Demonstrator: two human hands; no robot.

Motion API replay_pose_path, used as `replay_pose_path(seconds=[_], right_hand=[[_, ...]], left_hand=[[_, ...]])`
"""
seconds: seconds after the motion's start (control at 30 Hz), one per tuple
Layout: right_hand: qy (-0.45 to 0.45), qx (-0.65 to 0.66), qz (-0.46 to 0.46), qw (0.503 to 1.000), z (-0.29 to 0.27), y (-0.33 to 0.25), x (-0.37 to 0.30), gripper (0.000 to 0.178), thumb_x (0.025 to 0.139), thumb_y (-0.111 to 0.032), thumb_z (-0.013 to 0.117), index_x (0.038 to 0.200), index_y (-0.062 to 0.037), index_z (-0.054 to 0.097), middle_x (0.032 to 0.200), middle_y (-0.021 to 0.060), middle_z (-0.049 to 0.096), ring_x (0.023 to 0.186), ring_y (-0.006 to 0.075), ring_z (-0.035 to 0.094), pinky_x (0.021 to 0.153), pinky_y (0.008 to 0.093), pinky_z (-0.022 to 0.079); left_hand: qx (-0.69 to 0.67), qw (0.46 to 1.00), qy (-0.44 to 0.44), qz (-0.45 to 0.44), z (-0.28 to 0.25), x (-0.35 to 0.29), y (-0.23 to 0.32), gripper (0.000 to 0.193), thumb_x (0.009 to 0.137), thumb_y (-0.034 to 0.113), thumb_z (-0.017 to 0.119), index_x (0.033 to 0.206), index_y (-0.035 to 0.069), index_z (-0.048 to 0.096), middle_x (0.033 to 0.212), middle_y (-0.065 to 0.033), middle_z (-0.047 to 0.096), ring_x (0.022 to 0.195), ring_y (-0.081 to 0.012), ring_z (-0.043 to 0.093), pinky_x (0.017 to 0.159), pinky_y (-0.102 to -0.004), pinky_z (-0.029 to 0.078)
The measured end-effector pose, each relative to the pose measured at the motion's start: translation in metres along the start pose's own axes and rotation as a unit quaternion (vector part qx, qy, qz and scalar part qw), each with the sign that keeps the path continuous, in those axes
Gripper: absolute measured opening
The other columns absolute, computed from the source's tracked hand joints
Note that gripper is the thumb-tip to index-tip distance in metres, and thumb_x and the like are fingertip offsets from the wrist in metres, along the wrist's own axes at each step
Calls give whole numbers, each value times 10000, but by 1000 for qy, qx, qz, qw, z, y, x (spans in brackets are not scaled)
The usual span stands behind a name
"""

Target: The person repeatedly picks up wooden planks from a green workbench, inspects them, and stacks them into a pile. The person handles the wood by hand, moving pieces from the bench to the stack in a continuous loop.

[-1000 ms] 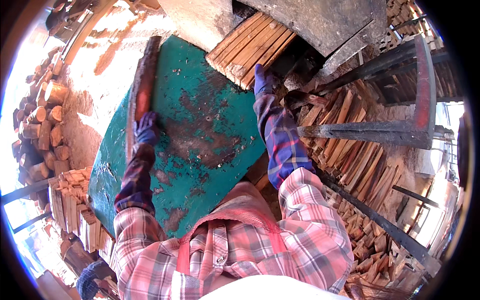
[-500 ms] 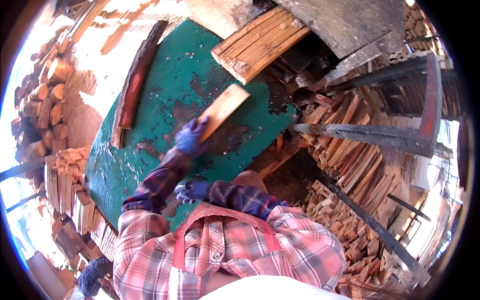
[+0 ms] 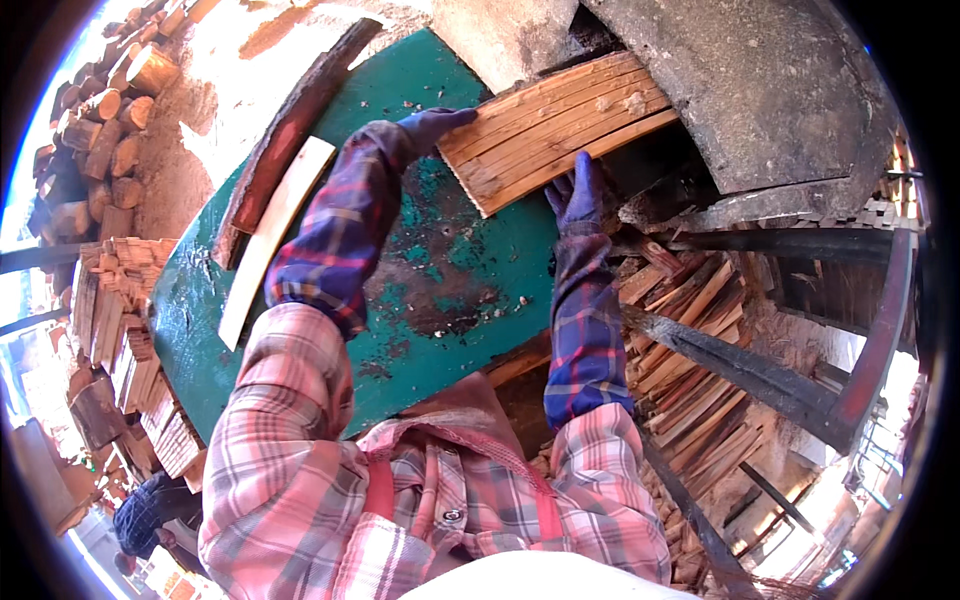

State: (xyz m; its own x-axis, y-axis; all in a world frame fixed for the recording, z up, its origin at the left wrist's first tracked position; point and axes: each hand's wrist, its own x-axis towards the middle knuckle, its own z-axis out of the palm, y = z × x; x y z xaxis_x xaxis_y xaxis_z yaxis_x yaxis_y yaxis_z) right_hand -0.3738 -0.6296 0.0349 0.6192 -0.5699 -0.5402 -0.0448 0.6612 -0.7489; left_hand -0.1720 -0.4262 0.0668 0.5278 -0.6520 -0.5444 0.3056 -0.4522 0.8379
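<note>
A block of sawn wooden boards (image 3: 560, 125), lying side by side with sawdust on top, extends from a dark opening over the far edge of a green table (image 3: 440, 370). My left hand (image 3: 438, 126), in a bluish-purple glove, is at the block's far left corner with its fingers stretched out. My right hand (image 3: 580, 195), gloved alike, touches or nearly touches the near long edge, fingers apart and pointing up. On the table's left side lies a pale narrow board (image 3: 275, 240), beside a dark bark-edged slab (image 3: 290, 130).
Grey metal sheeting (image 3: 750, 90) covers the far right. A dark metal bar frame (image 3: 740, 365) stands on my right above piles of split sticks (image 3: 695, 390). Round logs (image 3: 125, 115) and stacked wood pieces (image 3: 130, 310) line the left. Another person (image 3: 155, 515) is at the lower left.
The pale board has left my left hand and lies on the table's left side by the bark slab. Both hands have moved forward to the block of boards.
</note>
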Motion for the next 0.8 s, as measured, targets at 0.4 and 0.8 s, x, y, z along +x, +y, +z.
replay_pose_path(seconds=[0.4,0.8], right_hand=[[72,45,-92,992,23,9,-7,870,766,-373,805,1466,-253,303,1343,45,490,1105,224,540,737,391,526],[-155,34,109,981,-21,49,-164,736,944,-558,470,1468,-62,325,1437,174,425,1299,314,441,1077,462,387]], left_hand=[[430,855,170,237,-54,-47,13,887,786,631,666,1368,-8,467,1346,-176,540,1248,-273,511,1074,-410,365],[9,980,-134,146,77,-221,-87,885,832,489,714,1420,-63,349,1421,-191,447,1312,-263,423,1086,-364,335]])
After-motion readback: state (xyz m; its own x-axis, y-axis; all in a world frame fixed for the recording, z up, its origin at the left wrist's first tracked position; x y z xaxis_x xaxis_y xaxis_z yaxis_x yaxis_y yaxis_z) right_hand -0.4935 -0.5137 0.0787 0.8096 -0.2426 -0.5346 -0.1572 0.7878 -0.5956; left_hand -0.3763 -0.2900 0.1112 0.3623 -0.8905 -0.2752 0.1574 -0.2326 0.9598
